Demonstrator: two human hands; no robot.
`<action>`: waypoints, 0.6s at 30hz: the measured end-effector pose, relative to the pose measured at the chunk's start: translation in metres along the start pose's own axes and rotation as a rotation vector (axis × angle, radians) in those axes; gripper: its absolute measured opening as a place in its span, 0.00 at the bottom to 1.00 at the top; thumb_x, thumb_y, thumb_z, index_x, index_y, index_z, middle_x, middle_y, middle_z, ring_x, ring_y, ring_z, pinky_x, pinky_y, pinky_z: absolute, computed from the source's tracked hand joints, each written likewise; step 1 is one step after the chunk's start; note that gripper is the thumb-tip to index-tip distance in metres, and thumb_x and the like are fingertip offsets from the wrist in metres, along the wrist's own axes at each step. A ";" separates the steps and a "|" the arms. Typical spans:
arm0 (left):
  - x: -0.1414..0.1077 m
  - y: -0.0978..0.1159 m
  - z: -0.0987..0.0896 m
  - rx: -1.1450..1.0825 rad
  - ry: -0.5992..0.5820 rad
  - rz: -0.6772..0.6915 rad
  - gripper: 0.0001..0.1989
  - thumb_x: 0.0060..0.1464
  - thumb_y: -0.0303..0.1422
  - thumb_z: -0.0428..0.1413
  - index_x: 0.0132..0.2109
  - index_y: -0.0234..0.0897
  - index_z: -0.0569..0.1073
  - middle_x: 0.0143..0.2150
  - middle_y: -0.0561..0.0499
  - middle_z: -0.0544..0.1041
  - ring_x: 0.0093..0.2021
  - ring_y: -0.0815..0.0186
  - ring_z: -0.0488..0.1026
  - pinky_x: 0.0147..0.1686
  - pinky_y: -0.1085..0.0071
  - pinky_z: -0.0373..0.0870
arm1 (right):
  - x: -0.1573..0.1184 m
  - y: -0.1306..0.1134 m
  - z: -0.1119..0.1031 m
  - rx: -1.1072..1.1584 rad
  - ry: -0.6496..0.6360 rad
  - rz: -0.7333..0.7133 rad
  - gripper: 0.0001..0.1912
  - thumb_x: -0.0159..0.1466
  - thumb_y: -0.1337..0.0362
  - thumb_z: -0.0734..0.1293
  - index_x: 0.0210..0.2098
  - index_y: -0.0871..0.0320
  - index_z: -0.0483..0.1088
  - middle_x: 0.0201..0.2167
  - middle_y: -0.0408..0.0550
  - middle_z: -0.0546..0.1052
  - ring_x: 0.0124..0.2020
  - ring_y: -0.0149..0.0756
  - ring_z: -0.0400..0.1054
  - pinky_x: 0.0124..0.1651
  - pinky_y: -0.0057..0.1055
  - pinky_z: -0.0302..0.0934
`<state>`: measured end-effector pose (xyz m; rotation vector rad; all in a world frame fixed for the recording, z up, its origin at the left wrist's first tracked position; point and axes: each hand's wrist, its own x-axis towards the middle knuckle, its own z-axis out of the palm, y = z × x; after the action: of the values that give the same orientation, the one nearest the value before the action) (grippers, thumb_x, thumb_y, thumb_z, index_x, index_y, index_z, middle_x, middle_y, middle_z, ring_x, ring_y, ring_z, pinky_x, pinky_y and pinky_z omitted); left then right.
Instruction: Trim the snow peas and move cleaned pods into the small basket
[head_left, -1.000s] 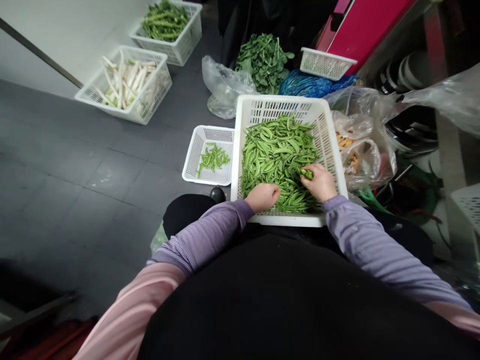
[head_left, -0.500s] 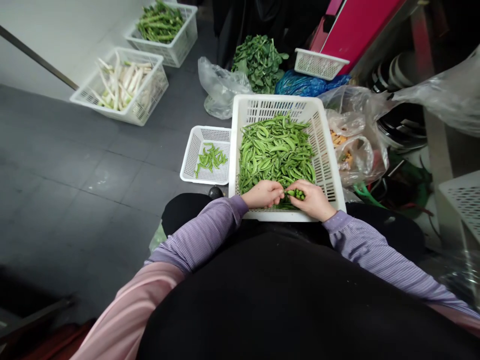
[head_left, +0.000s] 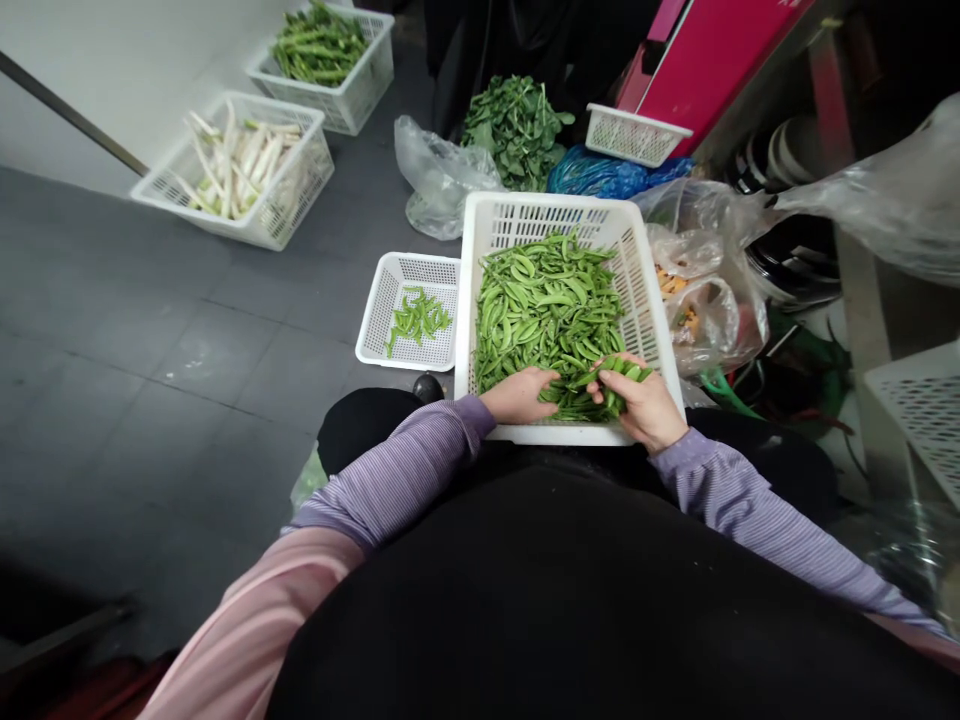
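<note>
A large white slotted basket (head_left: 574, 434) stands in front of my body, heaped with green pea pods (head_left: 544, 295). My right hand (head_left: 651, 408) is closed around a bunch of pods (head_left: 624, 372) over the basket's near right part. Flat green pods stick out above its thumb and fingers. My left hand (head_left: 519, 396) reaches down to the heap near the front wall. Its thumb and forefinger look apart, with pods between them; the other fingers are mostly hidden.
Left of it sits a smaller white basket (head_left: 373, 312) with a few pods. White-stalked vegetables (head_left: 244, 165) and green stems (head_left: 319, 45) fill baskets farther left. Leafy greens (head_left: 516, 130), a blue bag (head_left: 604, 172) and clear plastic bags (head_left: 709, 310) lie behind and right.
My hands were together at the front of the basket and have drawn apart. The right hand has turned, showing more of its pods; the left has lowered to the heap.
</note>
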<state>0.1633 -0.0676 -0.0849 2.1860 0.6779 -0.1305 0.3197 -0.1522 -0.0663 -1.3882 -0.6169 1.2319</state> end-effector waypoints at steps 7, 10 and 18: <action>-0.003 0.014 -0.009 0.096 -0.062 0.082 0.14 0.53 0.29 0.44 0.30 0.32 0.74 0.28 0.50 0.75 0.29 0.70 0.69 0.30 0.76 0.63 | -0.004 0.005 -0.013 -0.706 0.019 -0.257 0.12 0.54 0.60 0.64 0.37 0.57 0.69 0.31 0.49 0.72 0.32 0.37 0.68 0.33 0.34 0.65; -0.005 0.013 -0.006 0.281 -0.038 0.103 0.12 0.49 0.30 0.48 0.27 0.34 0.75 0.26 0.48 0.75 0.28 0.66 0.70 0.28 0.73 0.61 | -0.005 0.001 -0.016 -1.064 -0.260 -0.399 0.13 0.53 0.65 0.63 0.38 0.55 0.71 0.41 0.52 0.71 0.43 0.40 0.66 0.43 0.34 0.63; -0.004 0.011 -0.001 -0.060 0.215 0.193 0.14 0.52 0.30 0.45 0.22 0.32 0.68 0.22 0.52 0.70 0.25 0.73 0.64 0.28 0.78 0.61 | 0.003 0.005 0.004 -0.743 -0.203 -0.176 0.07 0.50 0.61 0.66 0.28 0.56 0.69 0.24 0.43 0.71 0.27 0.33 0.66 0.32 0.31 0.63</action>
<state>0.1656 -0.0740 -0.0760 2.2130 0.5757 0.2252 0.3157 -0.1496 -0.0717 -1.7631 -1.4079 1.0445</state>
